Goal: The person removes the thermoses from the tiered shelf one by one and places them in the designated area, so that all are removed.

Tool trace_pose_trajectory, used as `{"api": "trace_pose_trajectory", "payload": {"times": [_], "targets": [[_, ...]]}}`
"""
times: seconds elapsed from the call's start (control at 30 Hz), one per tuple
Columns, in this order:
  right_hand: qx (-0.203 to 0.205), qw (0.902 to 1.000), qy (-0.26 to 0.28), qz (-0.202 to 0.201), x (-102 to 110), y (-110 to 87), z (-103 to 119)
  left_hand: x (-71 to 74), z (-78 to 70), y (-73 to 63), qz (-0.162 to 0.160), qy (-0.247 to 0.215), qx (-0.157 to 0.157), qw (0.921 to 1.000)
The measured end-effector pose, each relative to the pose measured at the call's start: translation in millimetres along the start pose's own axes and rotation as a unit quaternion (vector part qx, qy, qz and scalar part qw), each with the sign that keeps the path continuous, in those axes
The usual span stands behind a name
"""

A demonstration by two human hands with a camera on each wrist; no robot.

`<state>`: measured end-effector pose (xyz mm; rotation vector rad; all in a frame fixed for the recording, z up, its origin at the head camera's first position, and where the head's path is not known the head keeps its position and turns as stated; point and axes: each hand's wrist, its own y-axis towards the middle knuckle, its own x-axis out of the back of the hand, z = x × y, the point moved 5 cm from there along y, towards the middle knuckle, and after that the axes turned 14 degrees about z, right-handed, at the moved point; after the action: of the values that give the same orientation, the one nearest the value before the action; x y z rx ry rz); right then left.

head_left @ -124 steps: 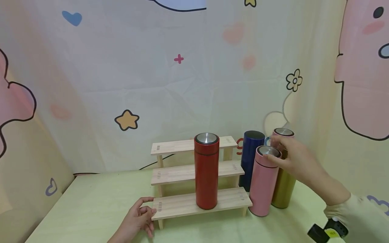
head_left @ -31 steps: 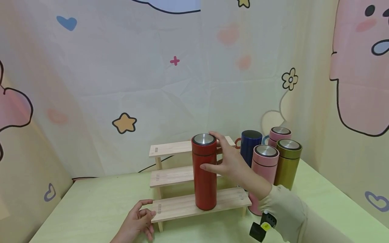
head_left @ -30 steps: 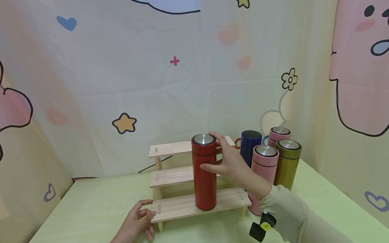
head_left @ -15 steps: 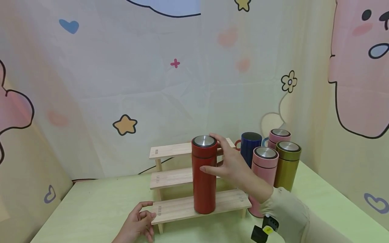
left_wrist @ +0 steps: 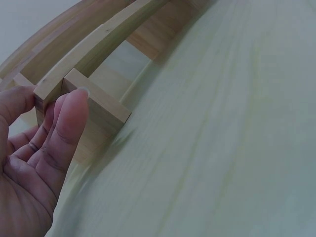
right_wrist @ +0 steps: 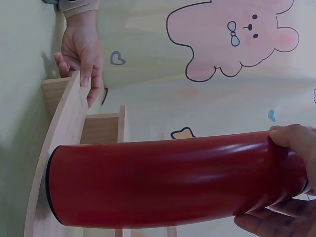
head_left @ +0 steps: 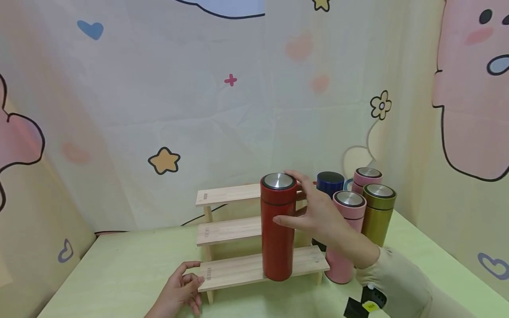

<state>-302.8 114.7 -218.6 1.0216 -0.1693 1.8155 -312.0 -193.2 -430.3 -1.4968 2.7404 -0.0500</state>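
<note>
My right hand (head_left: 318,212) grips the upper part of a red thermos flask (head_left: 277,234) with a steel-topped lid. The flask stands upright over the lowest step of a three-tier wooden display rack (head_left: 226,269). Its base overlaps that step's front edge; I cannot tell whether it touches the wood. At the rack's left end, my left hand (head_left: 180,287) pinches the lowest step between thumb and fingers. That grip shows closely in the left wrist view, the hand (left_wrist: 44,143) at the board's corner. In the right wrist view the red flask (right_wrist: 168,180) lies across the picture.
Right of the rack stand a pink flask (head_left: 350,210), a green-gold flask (head_left: 379,216), a second pink flask (head_left: 367,174) behind and a dark blue one (head_left: 330,181). A patterned cloth (head_left: 191,101) hangs behind the pale green tabletop (head_left: 119,269).
My right hand left the flasks on the right and took hold of the red flask. Over the last half second it moved the flask slightly rightward. The left hand stayed at the rack's end.
</note>
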Motion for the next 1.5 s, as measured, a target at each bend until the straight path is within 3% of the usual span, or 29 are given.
{"api": "trace_pose_trajectory", "payload": {"times": [0.27, 0.57, 1.17, 1.5], "targets": [[0.025, 0.9996, -0.008, 0.005, 14.4, -17.8, 6.0, 1.4, -0.4, 0.3, 0.007, 0.001, -0.005, 1.0], [0.0, 0.9989, -0.048, 0.0, 27.0, -38.5, 6.4, 2.5, 1.6, 0.4, 0.01, 0.0, -0.009, 0.9999], [-0.001, 0.9995, -0.032, -0.003, 42.4, -66.5, -7.6, 2.0, 1.5, 0.4, 0.005, 0.005, 0.0, 1.0], [-0.01, 0.9974, -0.071, -0.013, 50.9, -79.0, -21.0, 1.4, 0.1, 0.4, 0.0, 0.005, -0.007, 1.0]]}}
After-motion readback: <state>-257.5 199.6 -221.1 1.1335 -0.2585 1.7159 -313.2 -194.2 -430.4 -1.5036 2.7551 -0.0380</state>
